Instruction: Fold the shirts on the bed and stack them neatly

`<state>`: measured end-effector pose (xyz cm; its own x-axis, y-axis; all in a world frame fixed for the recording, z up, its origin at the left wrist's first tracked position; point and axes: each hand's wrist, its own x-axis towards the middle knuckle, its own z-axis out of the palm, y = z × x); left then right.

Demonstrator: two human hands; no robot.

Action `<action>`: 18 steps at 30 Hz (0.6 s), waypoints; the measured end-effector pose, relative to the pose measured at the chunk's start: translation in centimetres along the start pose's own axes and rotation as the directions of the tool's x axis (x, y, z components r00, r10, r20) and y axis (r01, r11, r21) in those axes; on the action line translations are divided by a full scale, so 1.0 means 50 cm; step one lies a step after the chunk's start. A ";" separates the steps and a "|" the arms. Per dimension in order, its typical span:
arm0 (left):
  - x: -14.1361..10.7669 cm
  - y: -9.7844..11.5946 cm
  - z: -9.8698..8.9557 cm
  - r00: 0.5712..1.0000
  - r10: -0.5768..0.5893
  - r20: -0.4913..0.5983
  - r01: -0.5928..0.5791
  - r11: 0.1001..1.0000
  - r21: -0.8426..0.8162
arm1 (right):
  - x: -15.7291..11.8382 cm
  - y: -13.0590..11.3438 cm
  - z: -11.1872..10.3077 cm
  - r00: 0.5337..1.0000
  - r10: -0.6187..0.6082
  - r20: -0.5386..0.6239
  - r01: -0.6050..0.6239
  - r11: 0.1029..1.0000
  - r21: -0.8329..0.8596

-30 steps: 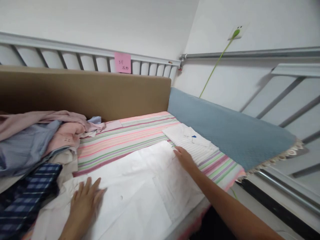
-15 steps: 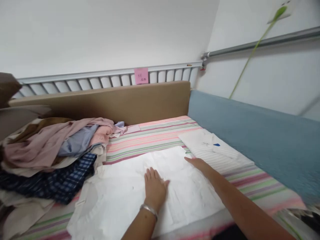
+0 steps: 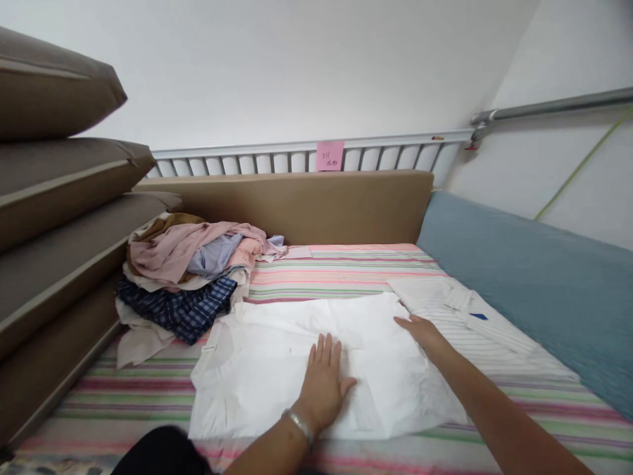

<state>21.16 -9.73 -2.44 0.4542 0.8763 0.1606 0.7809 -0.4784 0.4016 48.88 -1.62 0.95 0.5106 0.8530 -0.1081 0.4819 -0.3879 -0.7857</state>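
Observation:
A white garment [image 3: 281, 389], with a collar-like opening at its left end, lies spread over a striped sheet [image 3: 163, 389]. My left hand [image 3: 324, 379] rests palm down near its middle, fingers straight and thumb out, a silver bracelet on the wrist. At the garment's far right edge, my right hand [image 3: 426, 335] touches the cloth with its thumb stretched to the left; its other fingers are partly hidden. Just beyond that hand lies a folded white striped shirt [image 3: 440, 316] with a small blue patch.
Clothes are heaped at the left: a pink garment [image 3: 168, 254] and a navy plaid one [image 3: 182, 310] among them. Stacked brown cushions [image 3: 64, 224] rise beside the heap. A brown padded board [image 3: 306, 214] borders the back, and a blue padded panel [image 3: 524, 277] the right.
My view has turned left, bringing the cushion stack further into sight. The left hand still lies flat on the garment, the right hand still at its right edge.

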 end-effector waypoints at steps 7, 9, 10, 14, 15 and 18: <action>-0.241 -0.144 -0.085 0.976 0.029 -0.215 -0.032 0.999 -0.011 | -0.023 -0.094 0.013 0.996 -0.091 -0.007 0.088 0.979 -0.186; -0.269 -0.173 -0.099 0.965 -0.009 -0.264 0.000 0.999 -0.034 | -0.035 -0.121 0.020 0.992 -0.128 -0.006 0.123 0.964 -0.234; -0.273 -0.180 -0.103 0.959 -0.020 -0.281 0.006 0.999 -0.051 | -0.041 -0.132 0.023 0.989 -0.148 -0.003 0.142 0.956 -0.257; -0.250 -0.160 -0.104 0.949 0.010 -0.316 -0.043 0.994 -0.097 | -0.065 -0.158 0.020 0.980 -0.199 0.000 0.187 0.918 -0.351; -0.242 -0.150 -0.100 0.947 0.031 -0.320 -0.066 0.993 -0.100 | -0.069 -0.160 0.017 0.979 -0.204 -0.006 0.187 0.909 -0.372; -0.228 -0.123 -0.084 0.940 0.082 -0.330 -0.124 0.986 -0.109 | -0.083 -0.163 0.005 0.977 -0.210 -0.022 0.180 0.886 -0.428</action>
<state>9.38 -16.54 -2.94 0.3498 0.8035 0.4817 0.6671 -0.5746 0.4741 42.67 -1.91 7.63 0.4140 0.9074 0.0729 0.8235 -0.3391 -0.4549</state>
